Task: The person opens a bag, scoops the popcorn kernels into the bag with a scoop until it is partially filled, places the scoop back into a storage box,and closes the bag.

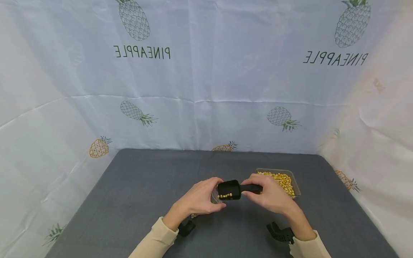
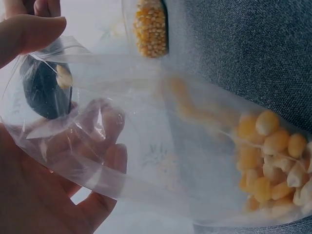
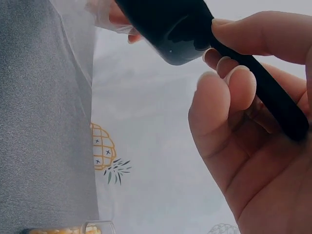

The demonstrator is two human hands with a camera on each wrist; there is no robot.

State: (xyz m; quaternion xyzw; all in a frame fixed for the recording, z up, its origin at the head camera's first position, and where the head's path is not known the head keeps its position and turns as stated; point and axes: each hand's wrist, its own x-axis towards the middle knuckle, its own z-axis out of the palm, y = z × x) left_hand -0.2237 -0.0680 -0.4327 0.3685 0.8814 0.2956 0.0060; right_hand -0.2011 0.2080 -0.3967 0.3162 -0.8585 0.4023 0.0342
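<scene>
The black scoop [image 1: 229, 190] sits just below the middle of the head view, a small row of yellow corn kernels [image 1: 224, 195] lying at its lip, which is at the mouth of a clear plastic bag [image 2: 161, 146]. The right hand [image 1: 271, 195] pinches the scoop's handle between thumb and curled fingers; the left hand [image 1: 201, 197] holds the bag's opening spread, its fingers curled round the film. In the left wrist view a heap of kernels already fills the bag's lower right corner, and the scoop's dark bowl shows through the film at upper left. This looks like the pouring step of moving corn from tray to bag; emptying the scoop would call for tipping it further while the mouth is held wide. To the right, on the grey worktop [image 1: 135, 186], a clear tray [image 1: 294, 181] holds more kernels.
</scene>
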